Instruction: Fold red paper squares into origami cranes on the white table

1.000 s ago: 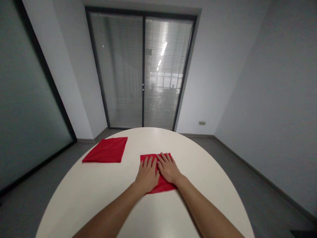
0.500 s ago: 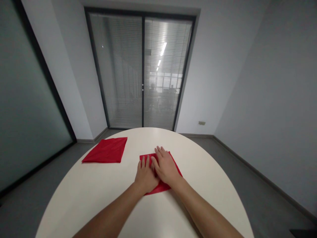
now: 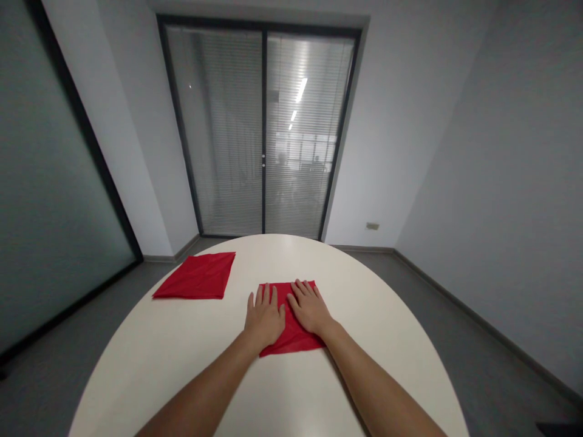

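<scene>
A red folded cloth [image 3: 291, 338] lies flat in front of me, its middle showing between my hands. On its left side rests my left hand [image 3: 265, 317], palm down, fingers stretched toward the far edge. My right hand [image 3: 311, 308] presses flat on the right side of the same cloth, with its fingers spread. Both hands cover parts of the cloth's side edges, and neither grips it. A second red cloth [image 3: 195, 277], also folded flat, lies farther off to the left, untouched.
Both cloths lie on a round white table [image 3: 387, 358]. Beyond its far edge stands a glass door [image 3: 218, 152] with blinds in a dark frame. A frosted glass panel [image 3: 54, 212] is at the left, and a plain wall [image 3: 510, 200] at the right.
My hands have moved apart, from close together over the cloth's middle to its left and right sides. The near cloth lies squarer and flatter. The far cloth has stayed put.
</scene>
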The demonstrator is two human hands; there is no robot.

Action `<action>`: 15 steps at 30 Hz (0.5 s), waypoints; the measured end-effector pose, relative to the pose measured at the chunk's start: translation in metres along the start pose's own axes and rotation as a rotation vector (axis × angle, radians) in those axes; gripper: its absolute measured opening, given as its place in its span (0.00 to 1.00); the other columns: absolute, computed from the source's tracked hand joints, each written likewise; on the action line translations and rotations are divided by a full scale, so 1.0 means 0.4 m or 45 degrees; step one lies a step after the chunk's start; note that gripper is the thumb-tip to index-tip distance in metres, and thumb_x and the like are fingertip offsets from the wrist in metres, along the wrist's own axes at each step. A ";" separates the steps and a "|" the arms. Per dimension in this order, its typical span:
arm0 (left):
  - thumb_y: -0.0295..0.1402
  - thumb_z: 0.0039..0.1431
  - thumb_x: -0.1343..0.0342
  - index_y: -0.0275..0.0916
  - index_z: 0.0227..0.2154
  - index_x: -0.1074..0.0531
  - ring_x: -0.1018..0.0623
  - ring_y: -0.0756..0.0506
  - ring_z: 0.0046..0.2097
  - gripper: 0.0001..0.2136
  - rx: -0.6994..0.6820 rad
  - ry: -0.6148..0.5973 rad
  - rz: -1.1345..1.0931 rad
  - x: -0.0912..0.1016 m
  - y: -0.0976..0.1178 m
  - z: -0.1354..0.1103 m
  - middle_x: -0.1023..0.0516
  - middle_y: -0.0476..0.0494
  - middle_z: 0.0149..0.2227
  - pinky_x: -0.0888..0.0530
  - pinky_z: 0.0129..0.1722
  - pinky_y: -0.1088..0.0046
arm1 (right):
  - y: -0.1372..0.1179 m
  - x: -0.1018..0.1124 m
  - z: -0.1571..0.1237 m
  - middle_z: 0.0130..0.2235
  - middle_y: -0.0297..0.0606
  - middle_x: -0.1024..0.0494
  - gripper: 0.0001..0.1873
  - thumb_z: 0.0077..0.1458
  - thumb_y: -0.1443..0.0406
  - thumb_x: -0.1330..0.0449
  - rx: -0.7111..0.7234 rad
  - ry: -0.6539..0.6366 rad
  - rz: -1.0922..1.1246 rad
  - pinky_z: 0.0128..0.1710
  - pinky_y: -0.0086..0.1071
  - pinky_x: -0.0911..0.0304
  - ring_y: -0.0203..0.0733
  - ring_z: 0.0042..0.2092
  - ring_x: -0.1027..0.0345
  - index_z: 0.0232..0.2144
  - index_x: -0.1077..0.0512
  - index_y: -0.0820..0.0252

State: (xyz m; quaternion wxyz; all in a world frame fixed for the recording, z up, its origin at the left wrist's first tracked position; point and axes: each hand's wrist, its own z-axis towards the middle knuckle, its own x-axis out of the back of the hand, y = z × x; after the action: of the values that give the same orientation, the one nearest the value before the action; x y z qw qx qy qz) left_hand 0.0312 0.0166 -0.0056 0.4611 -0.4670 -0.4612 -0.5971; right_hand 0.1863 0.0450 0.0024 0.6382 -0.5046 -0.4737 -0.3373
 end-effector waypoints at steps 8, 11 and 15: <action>0.27 0.61 0.56 0.24 0.67 0.45 0.48 0.35 0.72 0.30 -0.064 0.168 -0.030 0.026 -0.018 0.018 0.49 0.29 0.71 0.50 0.69 0.53 | -0.017 -0.003 -0.008 0.72 0.45 0.50 0.33 0.68 0.57 0.59 -0.001 0.039 -0.070 0.70 0.49 0.66 0.54 0.72 0.61 0.69 0.47 0.65; 0.28 0.64 0.60 0.28 0.68 0.46 0.44 0.40 0.71 0.28 -0.306 0.020 -0.178 0.017 -0.009 0.022 0.45 0.34 0.70 0.44 0.69 0.60 | -0.018 -0.002 -0.008 0.72 0.45 0.50 0.32 0.68 0.59 0.60 0.008 0.027 -0.090 0.69 0.49 0.66 0.54 0.72 0.61 0.69 0.47 0.65; 0.36 0.68 0.60 0.31 0.66 0.41 0.44 0.36 0.70 0.27 -0.228 -0.025 -0.147 -0.003 -0.017 0.028 0.44 0.31 0.70 0.46 0.68 0.52 | -0.002 -0.002 -0.004 0.72 0.43 0.50 0.31 0.68 0.59 0.60 0.055 0.001 -0.084 0.69 0.48 0.64 0.53 0.72 0.61 0.69 0.46 0.62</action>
State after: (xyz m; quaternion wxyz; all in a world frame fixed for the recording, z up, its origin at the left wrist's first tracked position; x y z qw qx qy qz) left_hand 0.0262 0.0286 -0.0061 0.3777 -0.4848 -0.4368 -0.6569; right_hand 0.1859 0.0434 0.0018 0.6375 -0.4748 -0.4970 -0.3481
